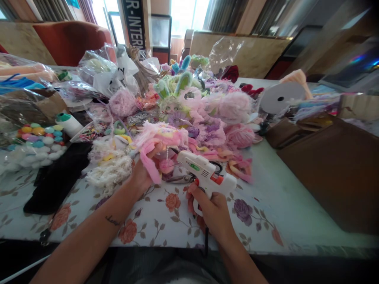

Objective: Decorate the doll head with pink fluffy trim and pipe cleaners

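Note:
My right hand [209,205] is wrapped round the handle of a white hot glue gun [197,167], its dark nozzle pointing up and left. A fluffy pink piece with yellow and white trim [162,136] rests in my left hand [145,167], whose fingers are partly hidden beneath it. The nozzle tip is close to this piece; whether they touch I cannot tell. From it hang a pink pompom [166,165] and a short beaded strand. Behind the glue gun, scissors [182,179] lie on the floral tablecloth [166,228].
Pink and purple yarn and ruffles [210,126] pile up beyond my hands, around a doll with green bunny ears [171,104]. At left are white fluffy yarn [111,163], a black pouch [59,177] and bagged pompoms [44,138]. A brown cardboard box [331,169] stands at right, near a white spool [281,98].

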